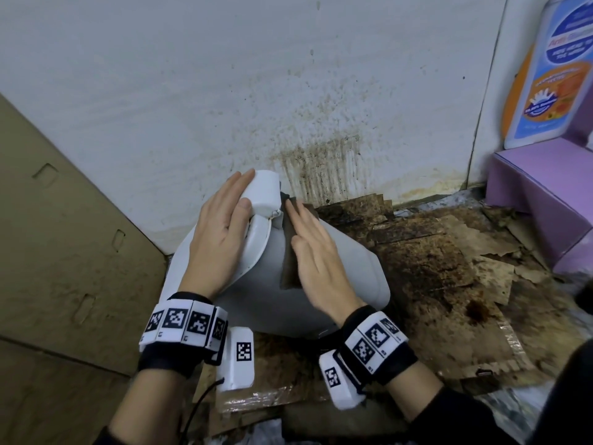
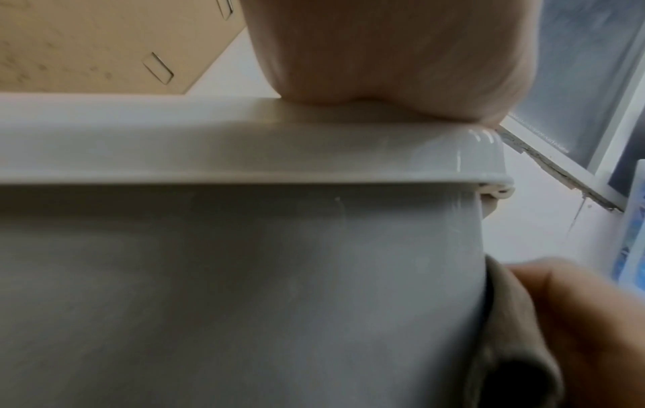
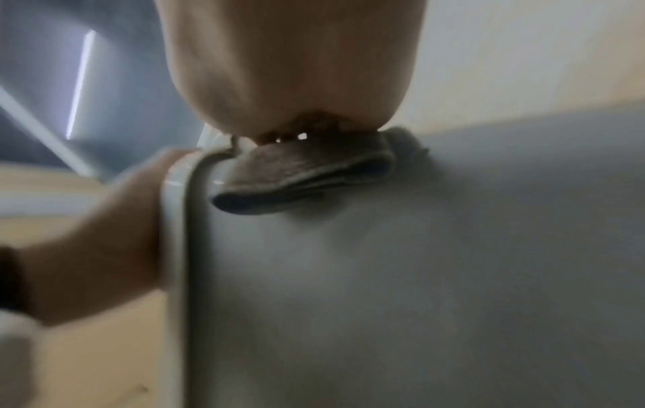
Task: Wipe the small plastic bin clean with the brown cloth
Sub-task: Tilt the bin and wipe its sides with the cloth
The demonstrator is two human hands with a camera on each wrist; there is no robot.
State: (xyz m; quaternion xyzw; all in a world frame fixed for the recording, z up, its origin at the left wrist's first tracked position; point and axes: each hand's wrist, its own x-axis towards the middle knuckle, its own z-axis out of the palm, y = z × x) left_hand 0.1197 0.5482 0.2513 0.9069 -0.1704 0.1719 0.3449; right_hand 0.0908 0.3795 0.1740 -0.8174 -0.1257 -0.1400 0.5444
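The small grey plastic bin (image 1: pixel 349 264) lies tilted on its side, its white lid (image 1: pixel 258 239) facing left. My left hand (image 1: pixel 218 232) rests flat on the lid, its straight fingers reaching the white hinge block (image 1: pixel 263 194). My right hand (image 1: pixel 317 252) presses the folded brown cloth (image 1: pixel 288 268) flat against the bin's grey side just behind the lid. In the left wrist view the palm (image 2: pixel 384 55) sits on the lid's rim (image 2: pixel 244 154), with the cloth (image 2: pixel 506 317) at lower right. The right wrist view shows the cloth (image 3: pixel 303 176) under my palm (image 3: pixel 289 69) on the bin (image 3: pixel 384 276).
A large cardboard box (image 1: pixel 64 236) stands at the left. A stained white wall (image 1: pixel 288 91) rises behind the bin. Dirty flattened cardboard (image 1: pixel 433 268) covers the floor. At the right is a purple box (image 1: pixel 542 194) with a white bottle (image 1: pixel 552 69) on it.
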